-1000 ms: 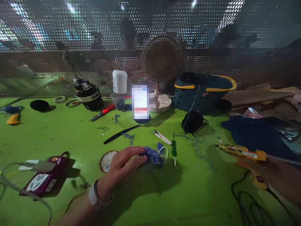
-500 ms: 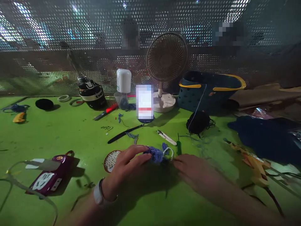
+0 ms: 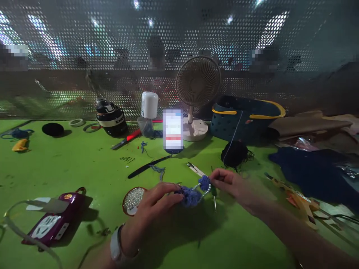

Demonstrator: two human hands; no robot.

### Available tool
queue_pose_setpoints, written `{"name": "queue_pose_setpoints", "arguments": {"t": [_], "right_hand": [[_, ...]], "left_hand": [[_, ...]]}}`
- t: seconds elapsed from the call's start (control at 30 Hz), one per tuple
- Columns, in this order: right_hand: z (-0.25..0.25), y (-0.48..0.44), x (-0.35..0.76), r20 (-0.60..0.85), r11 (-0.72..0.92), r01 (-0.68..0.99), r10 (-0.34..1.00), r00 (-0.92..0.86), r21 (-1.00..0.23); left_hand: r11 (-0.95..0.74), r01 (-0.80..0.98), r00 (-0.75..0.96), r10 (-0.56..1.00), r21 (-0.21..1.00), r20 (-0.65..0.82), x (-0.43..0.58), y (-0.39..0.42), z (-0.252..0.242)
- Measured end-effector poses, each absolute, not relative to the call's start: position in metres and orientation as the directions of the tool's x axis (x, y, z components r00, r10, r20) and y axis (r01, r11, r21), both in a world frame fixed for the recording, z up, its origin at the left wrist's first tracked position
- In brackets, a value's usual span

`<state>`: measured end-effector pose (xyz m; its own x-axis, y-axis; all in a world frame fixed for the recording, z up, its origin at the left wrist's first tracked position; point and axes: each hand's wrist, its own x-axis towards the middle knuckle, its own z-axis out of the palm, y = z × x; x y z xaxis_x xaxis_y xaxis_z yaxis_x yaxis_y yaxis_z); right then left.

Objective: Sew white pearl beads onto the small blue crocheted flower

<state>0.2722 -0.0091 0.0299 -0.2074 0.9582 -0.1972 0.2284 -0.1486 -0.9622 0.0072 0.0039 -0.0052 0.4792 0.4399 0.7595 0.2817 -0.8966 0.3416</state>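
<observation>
My left hand (image 3: 155, 205), wearing a watch, pinches the left end of a purple crocheted piece (image 3: 192, 197) between thumb and fingers. A strand of pearl beads (image 3: 206, 193) loops from it to a smaller purple crocheted tuft (image 3: 204, 182). The fingertips of my right hand (image 3: 234, 185) are closed at the right edge of that tuft. Just below, a thin shiny metal tip (image 3: 215, 205) points down; what it belongs to is unclear. A round dish (image 3: 123, 203) of white pearl beads lies left of my left hand. Beyond the crochet are white thread snips (image 3: 196, 169).
A lit phone (image 3: 173, 130) stands before a fan (image 3: 198, 82). Behind right are a dark basket (image 3: 232, 125) and black yarn (image 3: 235, 154). A purple device (image 3: 56, 218) with cables lies left, a glue gun (image 3: 300, 203) right. A red-handled knife (image 3: 126, 139) lies farther back.
My right hand has lifted and shifted slightly right, its fingers now at the small tuft. The bead loop is drawn out more between the two crocheted parts. The camera view has tilted up.
</observation>
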Motion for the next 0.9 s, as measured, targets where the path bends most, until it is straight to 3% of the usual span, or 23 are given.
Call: {"name": "queue_pose_setpoints", "arguments": {"t": [0.13,0.33,0.57,0.67,0.9], "right_hand": [[0.033,-0.006,0.268,-0.248,-0.237,0.076,0.938,-0.242,-0.969],[0.038,-0.003,0.255,-0.211,-0.176,0.148,0.940,-0.270,-0.973],[0.043,-0.007,0.246,-0.040,0.060,0.307,0.950,-0.310,-0.950],[0.046,-0.008,0.246,0.027,0.145,0.359,0.950,-0.312,-0.922],[0.046,-0.010,0.247,0.092,0.183,0.292,0.950,-0.300,-0.939]], "left_hand": [[-0.897,0.215,0.453,0.442,0.386,0.774,0.012,0.002,-0.004],[-0.868,0.143,0.500,0.478,0.475,0.722,0.012,0.000,-0.003],[-0.939,0.246,0.632,0.343,0.240,0.695,0.005,-0.005,0.011],[-0.941,0.270,0.630,0.334,0.205,0.701,0.004,-0.006,0.014],[-0.908,0.228,0.552,0.419,0.353,0.721,0.008,-0.005,0.009]]}}
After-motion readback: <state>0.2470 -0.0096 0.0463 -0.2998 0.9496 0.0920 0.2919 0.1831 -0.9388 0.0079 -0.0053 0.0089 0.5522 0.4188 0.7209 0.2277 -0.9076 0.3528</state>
